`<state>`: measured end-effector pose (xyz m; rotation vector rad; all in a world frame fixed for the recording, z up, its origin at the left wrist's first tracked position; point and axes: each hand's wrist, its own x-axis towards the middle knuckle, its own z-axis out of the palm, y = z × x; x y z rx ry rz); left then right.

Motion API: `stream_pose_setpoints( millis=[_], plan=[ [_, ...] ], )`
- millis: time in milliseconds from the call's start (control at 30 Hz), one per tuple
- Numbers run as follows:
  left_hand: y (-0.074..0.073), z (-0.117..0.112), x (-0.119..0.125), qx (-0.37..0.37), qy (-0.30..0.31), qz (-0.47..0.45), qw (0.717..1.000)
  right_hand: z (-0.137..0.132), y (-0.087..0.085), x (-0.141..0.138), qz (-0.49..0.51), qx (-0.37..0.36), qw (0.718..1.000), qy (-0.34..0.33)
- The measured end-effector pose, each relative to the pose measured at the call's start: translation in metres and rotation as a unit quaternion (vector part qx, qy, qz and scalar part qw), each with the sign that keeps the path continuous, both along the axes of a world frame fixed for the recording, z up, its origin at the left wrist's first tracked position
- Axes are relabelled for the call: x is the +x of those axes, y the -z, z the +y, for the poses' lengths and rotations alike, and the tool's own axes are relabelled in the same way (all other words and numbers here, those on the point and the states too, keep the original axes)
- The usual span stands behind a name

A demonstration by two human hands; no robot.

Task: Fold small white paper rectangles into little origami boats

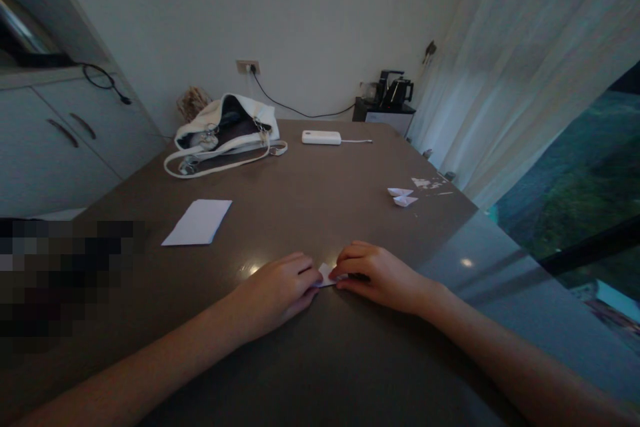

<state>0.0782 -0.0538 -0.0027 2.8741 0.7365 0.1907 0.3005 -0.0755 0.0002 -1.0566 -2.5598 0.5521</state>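
since the fingers cover both its ends, the small folded paper [326, 275] shows only in the gap between the left hand [286, 285] and the right hand [376, 275], on the near part of the desk [320, 200]. it seems to lie longways from side to side, with a little tip that points to the far side. neither hand is nearer: each one pinches its own end with curled fingers. two little paper shapes [404, 201] sit farther off to the right, and some flat white paper [197, 222] lies to the left.
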Motion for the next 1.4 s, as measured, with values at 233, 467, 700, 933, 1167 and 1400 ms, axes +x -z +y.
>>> stream_pose_setpoints(
  millis=[233,467,700,933,1167,1400],
  plan=[
    [0.002,0.0,-0.002,0.061,0.044,0.012,0.997,0.0,0.002,0.0,0.0,0.008,1.0,-0.005],
    [-0.002,0.002,0.0,0.095,0.074,0.012,0.993,-0.001,0.001,-0.002,-0.027,0.039,0.999,-0.005],
    [0.012,0.001,-0.002,0.144,0.062,-0.008,0.988,-0.003,-0.001,-0.003,-0.056,0.078,0.995,-0.004],
    [0.005,-0.001,-0.003,0.11,0.017,-0.09,0.99,-0.004,0.004,-0.007,-0.05,0.121,0.991,0.021],
    [-0.007,-0.004,0.002,-0.181,-0.148,-0.226,0.946,-0.009,0.005,-0.014,0.176,0.002,0.974,0.14],
    [-0.002,-0.003,0.007,-0.356,-0.173,-0.284,0.873,-0.008,0.008,-0.018,0.236,-0.122,0.948,0.175]
  ],
)
